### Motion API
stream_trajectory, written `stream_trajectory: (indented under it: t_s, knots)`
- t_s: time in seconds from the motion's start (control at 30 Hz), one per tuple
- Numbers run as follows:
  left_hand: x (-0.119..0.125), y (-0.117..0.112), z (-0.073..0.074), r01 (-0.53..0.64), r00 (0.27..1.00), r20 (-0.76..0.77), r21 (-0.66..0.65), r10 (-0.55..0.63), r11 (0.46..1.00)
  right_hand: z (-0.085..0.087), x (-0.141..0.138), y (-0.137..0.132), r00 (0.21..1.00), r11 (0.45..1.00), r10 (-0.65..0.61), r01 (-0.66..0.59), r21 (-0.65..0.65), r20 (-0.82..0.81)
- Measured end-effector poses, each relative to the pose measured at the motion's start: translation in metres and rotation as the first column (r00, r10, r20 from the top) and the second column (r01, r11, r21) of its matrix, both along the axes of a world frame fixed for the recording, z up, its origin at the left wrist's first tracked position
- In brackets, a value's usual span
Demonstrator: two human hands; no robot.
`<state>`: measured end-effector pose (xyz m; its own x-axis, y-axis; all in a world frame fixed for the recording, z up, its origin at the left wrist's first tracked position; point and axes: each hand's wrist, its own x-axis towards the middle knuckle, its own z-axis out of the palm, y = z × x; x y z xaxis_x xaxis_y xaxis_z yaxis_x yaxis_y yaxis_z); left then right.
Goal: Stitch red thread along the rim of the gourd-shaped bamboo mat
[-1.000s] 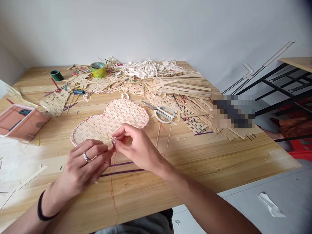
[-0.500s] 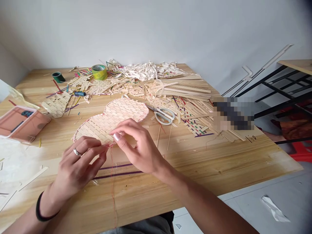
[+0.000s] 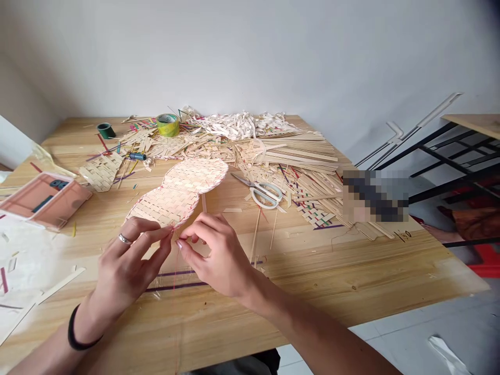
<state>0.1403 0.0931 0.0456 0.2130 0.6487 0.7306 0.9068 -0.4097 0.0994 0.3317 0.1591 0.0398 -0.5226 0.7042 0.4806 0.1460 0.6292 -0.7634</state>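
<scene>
A pale woven mat shaped like two joined lobes, edged in red stitching, lies on the wooden table. My left hand, with a ring, pinches the mat's near edge between thumb and fingers. My right hand is beside it, fingertips pinched at the same edge on a thin red thread that trails down toward me. Whether a needle is held is too small to tell.
White-handled scissors lie right of the mat. A big heap of bamboo strips and white trimmings covers the far table. A green tape roll, a dark spool, a small woven piece and a pink case sit at left.
The mat has swung so its far lobe points more away from me. Both hands shifted slightly lower and stay pinched together at its near edge; the view tilted.
</scene>
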Motion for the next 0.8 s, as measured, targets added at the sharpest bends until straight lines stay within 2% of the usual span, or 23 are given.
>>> stream_trajectory:
  t_s: [0.1, 0.2, 0.27, 0.37, 0.53, 0.57, 0.63, 0.73, 0.8]
  knots:
    - [-0.002, 0.001, -0.001, 0.007, 1.0, 0.025, 0.013, -0.008, 1.0, 0.005, -0.001, -0.003, 0.997, 0.981, 0.063, -0.071, -0.178, -0.05]
    - [-0.006, 0.003, -0.001, -0.009, 0.998, 0.055, 0.041, 0.007, 0.999, 0.01, -0.004, -0.008, 0.986, 0.901, 0.158, -0.166, -0.402, -0.053]
    - [-0.008, 0.005, -0.002, -0.015, 0.997, 0.073, 0.052, 0.011, 0.999, 0.011, -0.005, -0.012, 0.978, 0.841, 0.204, -0.193, -0.506, -0.034]
    - [-0.009, 0.008, -0.004, 0.025, 0.995, 0.095, 0.069, -0.031, 0.997, 0.01, -0.002, -0.014, 0.976, 0.793, 0.219, -0.173, -0.585, 0.008]
    - [-0.007, 0.008, -0.011, 0.096, 0.992, 0.08, 0.075, -0.102, 0.993, 0.007, 0.013, -0.013, 0.969, 0.769, 0.21, -0.084, -0.634, 0.127]
    - [-0.007, 0.008, -0.013, 0.108, 0.99, 0.081, 0.066, -0.113, 0.992, 0.007, 0.016, -0.014, 0.966, 0.776, 0.21, -0.072, -0.626, 0.15]
    - [-0.006, 0.008, -0.016, 0.117, 0.989, 0.082, 0.054, -0.121, 0.992, 0.007, 0.021, -0.015, 0.964, 0.837, 0.173, -0.037, -0.546, 0.2]
    - [-0.006, 0.009, -0.018, 0.115, 0.99, 0.075, 0.059, -0.119, 0.992, 0.011, 0.026, -0.018, 0.957, 0.943, 0.078, 0.02, -0.333, 0.278]
    - [-0.007, 0.01, -0.018, 0.111, 0.991, 0.072, 0.067, -0.116, 0.992, 0.015, 0.028, -0.019, 0.938, 0.975, 0.037, 0.041, -0.216, 0.344]
